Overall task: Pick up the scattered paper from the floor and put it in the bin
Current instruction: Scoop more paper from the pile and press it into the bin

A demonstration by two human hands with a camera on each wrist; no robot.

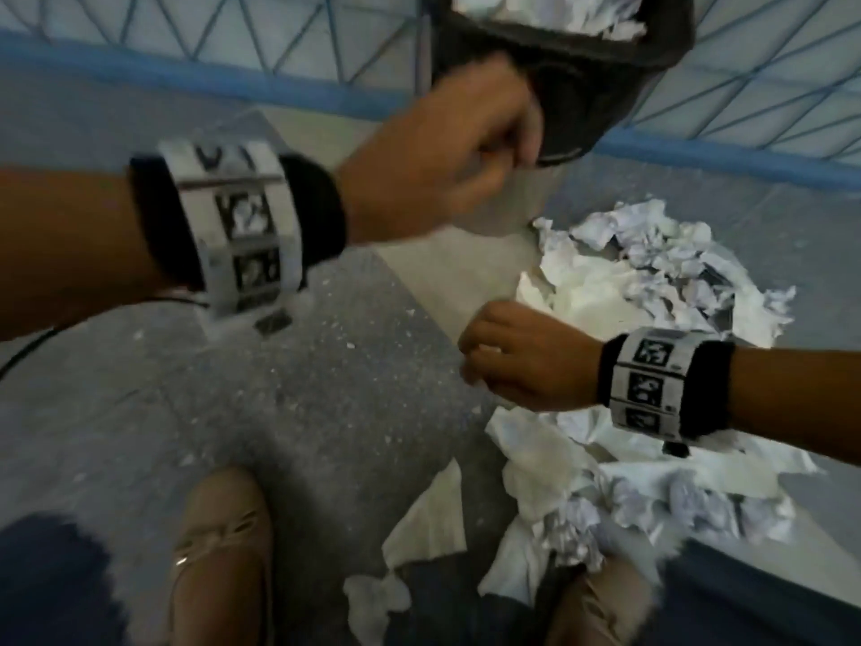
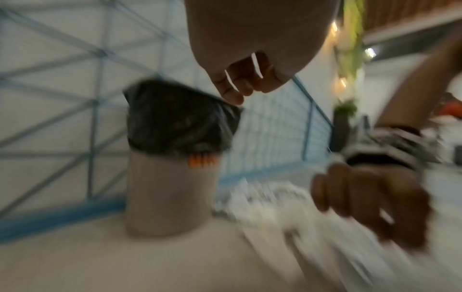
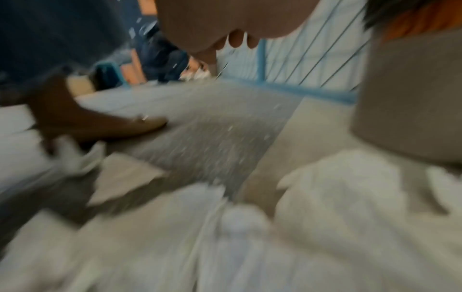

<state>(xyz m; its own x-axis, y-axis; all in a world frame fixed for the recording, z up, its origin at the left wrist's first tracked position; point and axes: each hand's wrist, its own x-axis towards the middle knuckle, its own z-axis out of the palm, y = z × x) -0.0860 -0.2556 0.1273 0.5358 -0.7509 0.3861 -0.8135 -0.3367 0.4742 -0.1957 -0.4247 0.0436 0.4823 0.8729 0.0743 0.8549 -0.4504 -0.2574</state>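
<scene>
The bin (image 1: 563, 81) stands against the blue-framed mesh barrier (image 1: 140, 35) — no way round behind it. Its black-lined mouth is heaped with crumpled paper (image 1: 550, 11) to the rim. Right of the bin and nearer, scattered paper (image 1: 652, 272) covers the floor (image 1: 303, 389); left of the bin the floor lies bare — apart from two beige shoes (image 1: 223, 552).

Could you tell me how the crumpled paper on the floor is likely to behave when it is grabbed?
The crumpled paper looks light and floppy, so it should compress easily. It lies as loose torn pieces, so bits may well slip out and drop.
</scene>
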